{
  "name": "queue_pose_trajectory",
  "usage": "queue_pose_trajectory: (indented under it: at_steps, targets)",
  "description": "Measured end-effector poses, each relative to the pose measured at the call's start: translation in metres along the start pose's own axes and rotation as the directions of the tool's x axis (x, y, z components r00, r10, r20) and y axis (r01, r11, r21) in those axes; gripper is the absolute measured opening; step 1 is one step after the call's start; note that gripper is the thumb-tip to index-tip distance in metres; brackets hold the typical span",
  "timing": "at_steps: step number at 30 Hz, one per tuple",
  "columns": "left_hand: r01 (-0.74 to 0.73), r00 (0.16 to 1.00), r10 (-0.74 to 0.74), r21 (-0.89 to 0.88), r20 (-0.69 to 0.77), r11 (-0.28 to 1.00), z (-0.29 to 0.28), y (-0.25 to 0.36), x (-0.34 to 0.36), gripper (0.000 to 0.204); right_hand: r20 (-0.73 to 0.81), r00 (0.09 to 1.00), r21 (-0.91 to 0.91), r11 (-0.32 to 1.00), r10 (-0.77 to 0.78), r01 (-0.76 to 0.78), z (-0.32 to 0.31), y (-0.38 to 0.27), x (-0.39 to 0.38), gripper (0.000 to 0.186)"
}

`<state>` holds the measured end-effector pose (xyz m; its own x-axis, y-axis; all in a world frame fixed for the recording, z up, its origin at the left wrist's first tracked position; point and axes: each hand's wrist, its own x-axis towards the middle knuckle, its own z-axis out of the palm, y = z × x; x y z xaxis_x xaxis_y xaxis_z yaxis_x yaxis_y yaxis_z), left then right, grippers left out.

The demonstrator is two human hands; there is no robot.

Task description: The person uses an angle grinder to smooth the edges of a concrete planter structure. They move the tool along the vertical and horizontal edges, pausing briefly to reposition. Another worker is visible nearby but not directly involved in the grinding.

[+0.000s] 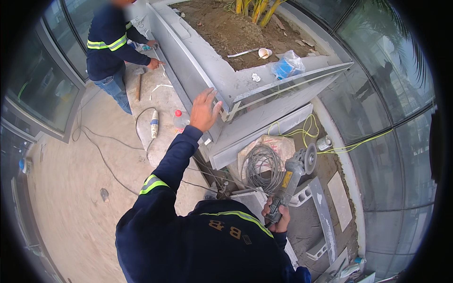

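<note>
My left hand [204, 111] reaches forward with its fingers stretched out, resting at the corner of the grey stone-clad planter wall [181, 56]. Its palm seems to lie against the top edge of the slab. Low at the right, my right hand [277, 214] is wrapped round the rear body of an angle grinder [291, 179]. The grinder points away from me, and its round disc [309, 159] stands clear of the wall. Whether the disc is spinning I cannot tell. Strips of tape [283, 89] run along the slab at the planter's right side.
A co-worker [111, 47] leans over the ledge at the far left, near a hammer [138, 85]. A red-capped bottle [179, 120] and a second power tool [154, 123] lie there. Coiled cable [262, 167], a yellow-green cord [349, 147], a can [323, 143] and slab offcuts [339, 200] crowd the right.
</note>
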<state>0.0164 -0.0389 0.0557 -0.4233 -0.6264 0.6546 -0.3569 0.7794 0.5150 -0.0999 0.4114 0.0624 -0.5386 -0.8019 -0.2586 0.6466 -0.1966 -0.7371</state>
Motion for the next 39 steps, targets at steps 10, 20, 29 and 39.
queue_pose_trajectory:
  at_steps: [10, 20, 29, 39]
  targets:
    - [-0.085, 0.969, 0.039, 0.181, 0.242, 0.98, 0.037, -0.046, -0.016, 0.056, 0.034, 0.999, -0.116, 0.992, -0.036, 0.04, 0.018, -0.002, 0.009, 0.062]
    - [0.109, 0.927, -0.138, 0.102, 0.349, 0.989, 0.022, -0.023, -0.012, 0.059, 0.071, 0.997, -0.097, 0.995, -0.01, 0.017, 0.03, 0.006, 0.021, 0.058]
    - [0.601, 0.661, -0.447, -0.069, 0.603, 0.796, 0.034, -0.006, -0.214, 0.066, 0.077, 0.995, -0.13, 0.99, 0.058, -0.047, 0.029, -0.001, 0.016, 0.054]
    - [0.585, -0.061, -0.897, 0.743, 0.439, 0.324, -0.126, -0.074, -0.55, 0.069, 0.285, 0.936, -0.085, 0.978, 0.207, -0.191, 0.022, 0.008, 0.008, 0.048]
